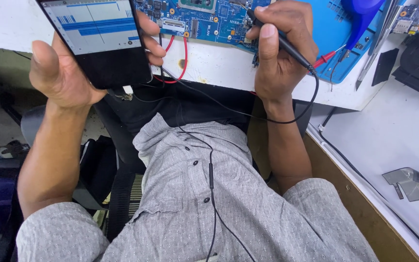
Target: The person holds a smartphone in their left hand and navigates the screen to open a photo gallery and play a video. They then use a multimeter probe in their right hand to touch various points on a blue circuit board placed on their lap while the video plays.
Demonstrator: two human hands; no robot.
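Shirt below; left hand grips phone, right hand pinches probe on board; steady tip, I judge.

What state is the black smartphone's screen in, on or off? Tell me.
On. The black smartphone in the left hand has its upper screen lit, showing blue bars on a white background.

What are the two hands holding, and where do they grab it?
The left hand holds a phone by its lower end, thumb on one side, fingers on the other. The right hand grips a black probe around its middle, like a pen.
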